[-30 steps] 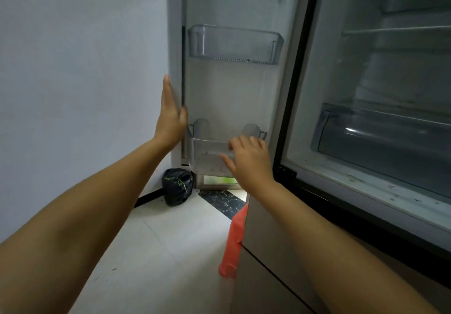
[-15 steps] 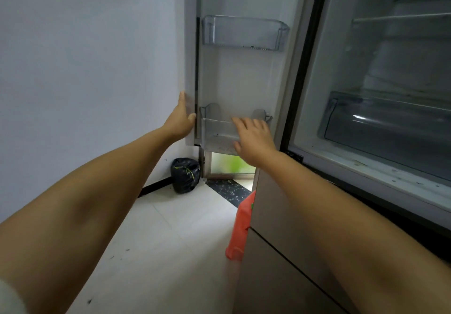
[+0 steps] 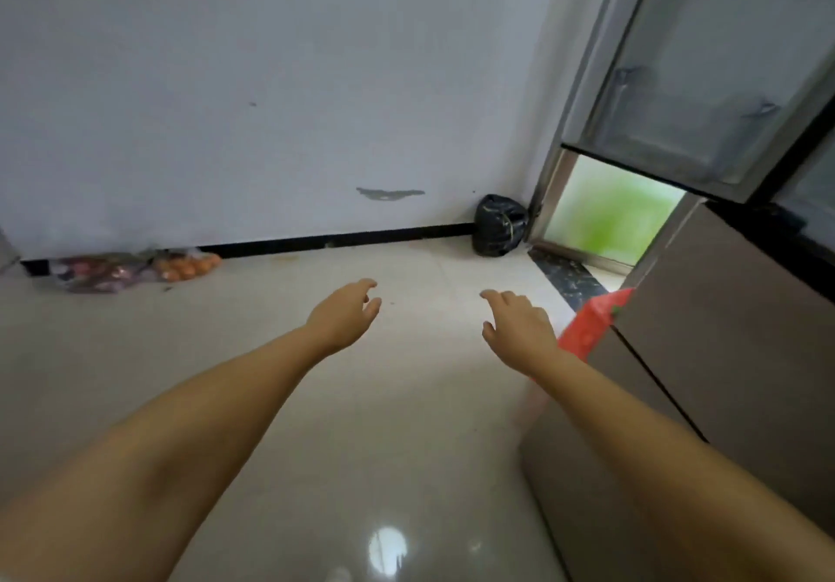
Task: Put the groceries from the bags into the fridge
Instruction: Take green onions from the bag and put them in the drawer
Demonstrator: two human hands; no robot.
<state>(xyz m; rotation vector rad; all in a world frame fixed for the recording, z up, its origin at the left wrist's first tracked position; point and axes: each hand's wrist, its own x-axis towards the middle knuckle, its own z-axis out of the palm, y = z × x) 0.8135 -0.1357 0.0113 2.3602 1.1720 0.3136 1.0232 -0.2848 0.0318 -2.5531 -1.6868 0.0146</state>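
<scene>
A pale grey-white wall (image 3: 271, 84) is seen, marked by one grey patch (image 3: 389, 193). A black skirting strip (image 3: 334, 238) runs along its base. The floor (image 3: 316, 400) is glossy cream. Far left, clear bags (image 3: 131, 270) show orange and purplish contents. A black bag (image 3: 499, 225), a red-orange object (image 3: 592, 329) and brown-grey fridge panels (image 3: 732, 333) are noted right.

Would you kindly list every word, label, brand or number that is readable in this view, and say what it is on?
None: no readable text shows anywhere.
The clear grocery bags by the wall: no lettering can be made out; blurred.
The black bag, the red object beside the fridge and the open fridge door: no lettering visible.
</scene>
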